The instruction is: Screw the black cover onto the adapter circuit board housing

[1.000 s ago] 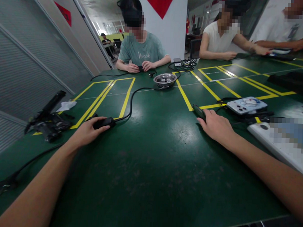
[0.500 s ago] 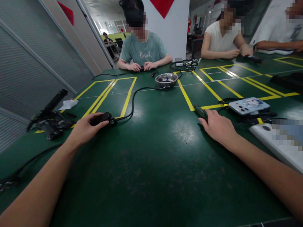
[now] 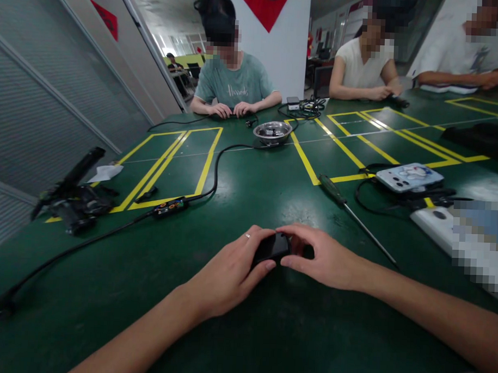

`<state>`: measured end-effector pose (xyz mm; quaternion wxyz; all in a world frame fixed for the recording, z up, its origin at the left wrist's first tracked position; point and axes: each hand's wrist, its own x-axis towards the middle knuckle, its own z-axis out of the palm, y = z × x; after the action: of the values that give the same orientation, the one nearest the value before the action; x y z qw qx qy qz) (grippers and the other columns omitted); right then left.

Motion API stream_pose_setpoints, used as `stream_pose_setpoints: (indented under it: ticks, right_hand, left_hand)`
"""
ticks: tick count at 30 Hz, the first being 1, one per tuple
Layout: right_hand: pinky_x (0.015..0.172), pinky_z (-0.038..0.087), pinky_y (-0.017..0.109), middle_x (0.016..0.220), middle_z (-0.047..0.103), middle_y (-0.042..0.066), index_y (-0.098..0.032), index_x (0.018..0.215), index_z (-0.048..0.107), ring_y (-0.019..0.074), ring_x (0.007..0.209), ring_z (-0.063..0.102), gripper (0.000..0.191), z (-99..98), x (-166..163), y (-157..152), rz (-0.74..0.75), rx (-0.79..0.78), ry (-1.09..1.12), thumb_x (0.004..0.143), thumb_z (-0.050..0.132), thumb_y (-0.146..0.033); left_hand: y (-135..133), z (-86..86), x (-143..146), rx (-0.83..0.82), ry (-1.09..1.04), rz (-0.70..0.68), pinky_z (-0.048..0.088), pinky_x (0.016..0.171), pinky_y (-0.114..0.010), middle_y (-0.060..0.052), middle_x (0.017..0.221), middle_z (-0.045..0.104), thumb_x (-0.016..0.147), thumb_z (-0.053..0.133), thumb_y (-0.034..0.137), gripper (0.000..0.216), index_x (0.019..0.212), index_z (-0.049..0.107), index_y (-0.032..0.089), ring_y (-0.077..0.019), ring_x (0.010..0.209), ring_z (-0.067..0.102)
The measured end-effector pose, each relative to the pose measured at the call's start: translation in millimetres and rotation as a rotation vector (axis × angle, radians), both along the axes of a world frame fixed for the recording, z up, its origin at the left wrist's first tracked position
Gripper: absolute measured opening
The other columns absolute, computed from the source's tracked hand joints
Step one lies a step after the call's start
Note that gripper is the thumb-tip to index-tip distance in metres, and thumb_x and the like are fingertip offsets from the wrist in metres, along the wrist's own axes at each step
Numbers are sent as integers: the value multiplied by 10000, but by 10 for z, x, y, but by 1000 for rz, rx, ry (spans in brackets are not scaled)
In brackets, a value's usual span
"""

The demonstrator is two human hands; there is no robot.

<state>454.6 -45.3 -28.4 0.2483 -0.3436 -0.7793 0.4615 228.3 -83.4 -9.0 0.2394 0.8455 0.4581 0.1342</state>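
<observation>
My left hand (image 3: 233, 267) is closed around a black plastic cover (image 3: 273, 247), low over the table in front of me. My right hand (image 3: 324, 254) has its curled fingers and thumb at the cover's right end; its inner fingertips are partly hidden. Farther left lies a power cord (image 3: 216, 177) with an opened in-line housing (image 3: 171, 206), its orange and green inner parts showing. A small black piece (image 3: 148, 194) rests just behind it. To the right of my hands lies a screwdriver (image 3: 333, 189), its green handle pointing away from me.
A metal bowl (image 3: 272, 132) with small parts stands mid-table. On the left are a black device (image 3: 83, 200) and white paper (image 3: 105, 173). A power bank-like box (image 3: 409, 177) with cables and a white device (image 3: 433, 225) are at right. Several people sit across the green table (image 3: 243, 338).
My left hand has moved right and toward me with the black cover, leaving the housing open on the cord. My right hand has let go of the screwdriver and come to the cover.
</observation>
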Motion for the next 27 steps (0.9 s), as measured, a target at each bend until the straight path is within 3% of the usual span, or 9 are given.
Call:
stream_pose_setpoints:
  ticks: [3, 6, 10, 14, 16, 21, 24, 27]
  right_hand:
    - [804, 505, 360, 1028, 654, 42, -216, 1188, 585, 169, 871, 616, 418, -41, -1, 29, -8, -163, 125, 816, 702, -367]
    - [927, 482, 381, 1099, 654, 47, -213, 1137, 551, 181, 1004, 625, 408, -47, 92, 151, -76, -386, 371, 784, 739, -291]
    - [1032, 437, 422, 1183, 659, 79, -192, 1103, 558, 202, 1106, 621, 322, -25, 299, 380, -222, -510, 692, 818, 695, -249]
    - [987, 479, 443, 1131, 688, 111, -170, 1044, 601, 218, 1021, 661, 245, -16, 438, 594, -354, -526, 724, 871, 627, -341]
    - [964, 495, 438, 1132, 690, 125, -167, 1056, 592, 216, 990, 673, 265, -13, 449, 680, -401, -541, 687, 903, 569, -381]
    - [909, 519, 461, 1285, 616, 192, -160, 1186, 492, 248, 1064, 655, 362, -15, 414, 836, -376, -608, 572, 984, 299, -389]
    - [888, 523, 476, 1317, 584, 222, -152, 1187, 466, 269, 1080, 642, 374, -55, 456, 905, -361, -622, 513, 973, 232, -350]
    - [879, 523, 487, 1286, 599, 220, -158, 1161, 475, 274, 1071, 636, 398, -102, 540, 950, -398, -539, 471, 963, 209, -378]
  left_hand:
    - [-23, 7, 12, -25, -3, -20, 499, 941, -371, -73, 1281, 527, 985, 407, 384, 417, 1379, 311, 291, -205, 1101, 573]
    - [116, 72, -213, 113, 94, -10, 468, 997, -397, -90, 1358, 475, 972, 420, 425, 469, 1403, 306, 279, -229, 1178, 533]
    - [494, 157, -998, 399, 426, 247, 374, 1070, -464, -113, 1337, 479, 960, 397, 513, 499, 1338, 451, 192, -283, 1180, 516]
    - [784, 76, -1917, 245, 614, 556, 385, 1022, -496, -193, 1232, 529, 907, 393, 634, 725, 1329, 481, 51, -344, 1130, 525]
    - [830, -9, -2176, 102, 573, 584, 406, 1000, -470, -199, 1219, 554, 887, 408, 661, 778, 1328, 484, 24, -337, 1109, 545]
    - [828, -141, -2219, 102, 491, 526, 427, 963, -378, -124, 1216, 573, 897, 426, 625, 679, 1359, 485, 131, -274, 1075, 558]
    - [849, -138, -2164, 111, 455, 494, 431, 940, -332, -117, 1174, 593, 881, 467, 602, 638, 1281, 565, 114, -256, 1050, 561]
    - [867, -101, -2158, 123, 445, 503, 435, 920, -329, -130, 1148, 601, 825, 545, 616, 697, 1264, 577, 77, -262, 1031, 561]
